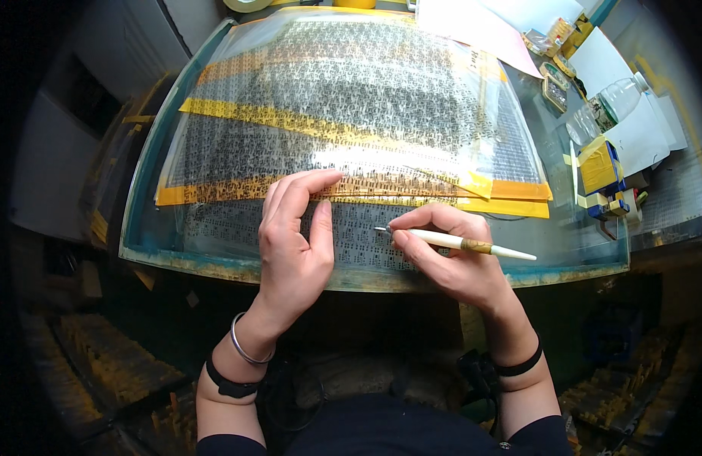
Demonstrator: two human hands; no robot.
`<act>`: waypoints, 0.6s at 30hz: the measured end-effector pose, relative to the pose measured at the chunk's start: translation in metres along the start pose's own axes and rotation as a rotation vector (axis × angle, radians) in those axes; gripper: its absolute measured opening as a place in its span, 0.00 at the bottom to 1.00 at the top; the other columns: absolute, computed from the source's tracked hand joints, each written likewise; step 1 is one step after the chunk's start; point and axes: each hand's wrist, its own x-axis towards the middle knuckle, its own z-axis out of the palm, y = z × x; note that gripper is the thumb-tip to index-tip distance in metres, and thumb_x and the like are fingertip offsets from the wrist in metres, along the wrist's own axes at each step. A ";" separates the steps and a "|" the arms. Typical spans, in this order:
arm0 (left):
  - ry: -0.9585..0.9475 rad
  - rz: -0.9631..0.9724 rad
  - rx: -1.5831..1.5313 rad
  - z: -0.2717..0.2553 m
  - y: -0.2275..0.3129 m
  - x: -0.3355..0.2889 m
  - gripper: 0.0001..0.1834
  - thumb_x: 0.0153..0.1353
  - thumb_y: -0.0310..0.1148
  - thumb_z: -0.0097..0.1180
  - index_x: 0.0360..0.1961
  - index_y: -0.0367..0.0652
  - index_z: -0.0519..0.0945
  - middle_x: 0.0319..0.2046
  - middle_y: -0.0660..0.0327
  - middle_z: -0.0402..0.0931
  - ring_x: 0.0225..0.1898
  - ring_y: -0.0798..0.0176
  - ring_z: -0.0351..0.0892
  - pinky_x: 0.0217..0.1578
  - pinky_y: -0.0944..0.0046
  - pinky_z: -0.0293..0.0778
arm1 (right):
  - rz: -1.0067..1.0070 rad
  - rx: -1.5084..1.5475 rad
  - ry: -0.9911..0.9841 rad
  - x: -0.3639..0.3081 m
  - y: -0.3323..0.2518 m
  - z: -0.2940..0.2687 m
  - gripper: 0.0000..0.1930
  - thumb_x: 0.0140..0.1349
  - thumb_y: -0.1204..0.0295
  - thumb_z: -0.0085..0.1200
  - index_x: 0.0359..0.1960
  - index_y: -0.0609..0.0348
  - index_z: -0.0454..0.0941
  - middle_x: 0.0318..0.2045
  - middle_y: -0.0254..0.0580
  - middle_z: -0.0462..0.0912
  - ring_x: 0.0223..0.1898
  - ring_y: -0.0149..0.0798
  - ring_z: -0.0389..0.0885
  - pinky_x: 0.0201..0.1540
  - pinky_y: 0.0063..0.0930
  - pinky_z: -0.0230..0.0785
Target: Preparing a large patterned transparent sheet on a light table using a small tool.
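My right hand (457, 254) holds a slim white craft knife (442, 239) like a pen. Its thin metal tip points left, and a brownish band wraps the handle; the blade's exact shape is too small to tell. Beneath both hands lies a see-through film sheet (358, 247) with rows of small dark marks. My left hand (294, 235) hovers over or rests on the film's near part, thumb and fingers apart and curved, holding nothing. Farther back, stacked patterned films (366, 83) are crossed by yellow and orange tape strips (245, 112).
The films lie on a glass-topped table with a worn teal frame (191, 267). Along its right side stand a clear plastic bottle (613, 99), a blue and yellow box (600, 167), white paper (640, 140) and a small tin (554, 91). A tape roll (247, 3) sits at the far left.
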 end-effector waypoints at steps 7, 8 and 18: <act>-0.004 -0.001 -0.019 -0.001 -0.001 0.000 0.13 0.63 0.18 0.46 0.47 0.35 0.77 0.45 0.55 0.76 0.49 0.60 0.74 0.53 0.63 0.67 | 0.000 -0.012 -0.115 -0.001 -0.006 -0.006 0.06 0.56 0.76 0.60 0.32 0.66 0.82 0.24 0.41 0.83 0.26 0.27 0.80 0.29 0.21 0.72; -0.002 0.003 -0.024 -0.001 -0.001 0.000 0.13 0.63 0.18 0.46 0.47 0.35 0.76 0.45 0.55 0.76 0.49 0.60 0.74 0.53 0.63 0.67 | -0.009 -0.024 -0.082 -0.001 -0.006 -0.005 0.06 0.55 0.76 0.60 0.32 0.66 0.82 0.24 0.41 0.83 0.26 0.27 0.81 0.29 0.22 0.72; 0.003 -0.003 -0.039 -0.001 -0.003 -0.001 0.13 0.64 0.19 0.44 0.48 0.35 0.76 0.45 0.55 0.76 0.50 0.62 0.74 0.53 0.64 0.67 | -0.076 -0.058 -0.162 0.000 -0.008 -0.008 0.06 0.56 0.75 0.62 0.33 0.64 0.83 0.25 0.43 0.84 0.27 0.30 0.82 0.30 0.23 0.73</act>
